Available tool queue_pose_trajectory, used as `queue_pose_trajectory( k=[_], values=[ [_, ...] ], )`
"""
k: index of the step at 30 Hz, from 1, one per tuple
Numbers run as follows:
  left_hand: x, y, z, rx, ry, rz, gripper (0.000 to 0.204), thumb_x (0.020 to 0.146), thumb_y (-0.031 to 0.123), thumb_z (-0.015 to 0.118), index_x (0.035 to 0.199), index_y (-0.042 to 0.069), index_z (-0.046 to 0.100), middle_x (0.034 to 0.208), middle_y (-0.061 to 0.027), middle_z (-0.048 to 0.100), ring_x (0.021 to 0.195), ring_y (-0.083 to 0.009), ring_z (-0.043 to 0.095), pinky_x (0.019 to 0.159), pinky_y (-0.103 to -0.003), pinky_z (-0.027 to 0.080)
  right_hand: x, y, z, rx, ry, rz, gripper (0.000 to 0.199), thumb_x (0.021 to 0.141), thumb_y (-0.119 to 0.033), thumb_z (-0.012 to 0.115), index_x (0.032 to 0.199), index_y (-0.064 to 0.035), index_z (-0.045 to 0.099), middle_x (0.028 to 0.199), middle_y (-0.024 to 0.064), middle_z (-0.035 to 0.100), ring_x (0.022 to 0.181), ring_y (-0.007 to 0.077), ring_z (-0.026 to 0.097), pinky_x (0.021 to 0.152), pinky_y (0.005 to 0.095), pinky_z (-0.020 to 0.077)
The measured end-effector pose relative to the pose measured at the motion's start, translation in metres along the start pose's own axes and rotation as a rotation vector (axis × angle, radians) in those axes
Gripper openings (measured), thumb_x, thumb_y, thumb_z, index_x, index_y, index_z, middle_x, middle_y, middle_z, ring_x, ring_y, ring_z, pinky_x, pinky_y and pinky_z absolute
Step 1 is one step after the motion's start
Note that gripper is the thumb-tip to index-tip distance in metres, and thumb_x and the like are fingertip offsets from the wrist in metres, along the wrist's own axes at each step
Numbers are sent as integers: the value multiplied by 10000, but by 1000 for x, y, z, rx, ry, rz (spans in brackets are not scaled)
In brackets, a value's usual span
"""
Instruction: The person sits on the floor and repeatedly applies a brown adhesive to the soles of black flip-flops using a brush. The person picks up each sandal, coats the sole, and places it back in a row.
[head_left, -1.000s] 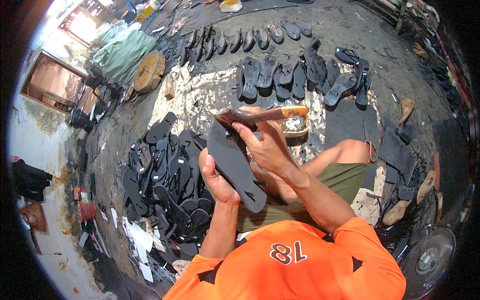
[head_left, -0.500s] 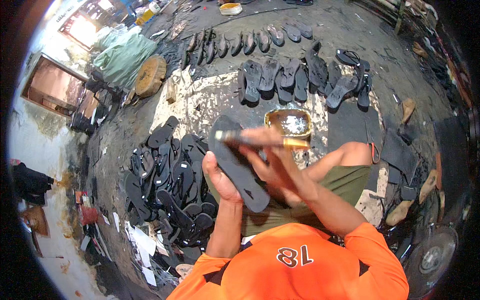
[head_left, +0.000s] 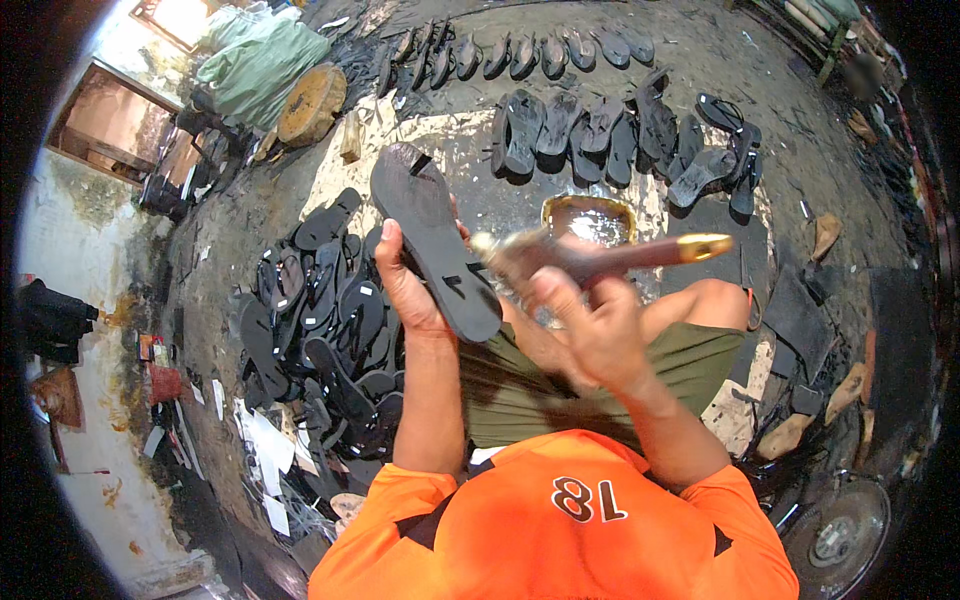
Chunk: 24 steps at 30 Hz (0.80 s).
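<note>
My left hand (head_left: 408,285) grips a black sandal sole (head_left: 432,236) by its long edge and holds it up, tilted, in front of me. My right hand (head_left: 590,325) is closed around a wooden-handled brush (head_left: 610,258) with a yellowish tip, held crosswise just right of the sole. The brush head sits close to the sole's lower end. Behind the brush a gold-rimmed tin of glue (head_left: 590,215) stands on the floor. My orange shirt and olive shorts fill the lower middle.
A heap of black sandals (head_left: 320,320) lies on the floor at my left. Rows of sandals (head_left: 600,130) lie spread on the ground ahead. A round wooden block (head_left: 310,103) and green sacks (head_left: 260,55) stand far left. A fan (head_left: 838,530) is at lower right.
My left hand has raised the sole higher and more upright. The brush in my right hand has swung from over the sole out to the right, handle now pointing right.
</note>
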<state>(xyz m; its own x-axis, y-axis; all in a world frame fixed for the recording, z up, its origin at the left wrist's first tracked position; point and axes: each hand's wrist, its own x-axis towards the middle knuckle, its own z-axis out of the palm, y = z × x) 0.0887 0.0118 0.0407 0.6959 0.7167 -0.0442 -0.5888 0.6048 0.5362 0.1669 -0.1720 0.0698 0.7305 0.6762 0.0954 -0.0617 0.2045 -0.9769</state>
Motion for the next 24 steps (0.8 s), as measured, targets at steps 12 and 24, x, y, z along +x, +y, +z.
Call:
queue_pose_trajectory(
  k=[12,24],
  values=[
    [20,-9,4,-173,-49,-178,609,959,556,515,1242,21,578,1093,-185,672,806,-286,685,687,-413,594,5,37,4,-410,-325,-617,384,808,-83,768,1166,-93,632,1076,79,649,976,286,612,846,397,464],
    [26,-52,-11,-126,-40,-379,572,965,517,539,1282,40,544,1113,-183,658,874,-287,679,752,-403,590,27,28,-49,-718,-443,-479,283,832,-290,737,1084,-165,707,1056,2,675,927,235,581,790,402,423]
  ],
)
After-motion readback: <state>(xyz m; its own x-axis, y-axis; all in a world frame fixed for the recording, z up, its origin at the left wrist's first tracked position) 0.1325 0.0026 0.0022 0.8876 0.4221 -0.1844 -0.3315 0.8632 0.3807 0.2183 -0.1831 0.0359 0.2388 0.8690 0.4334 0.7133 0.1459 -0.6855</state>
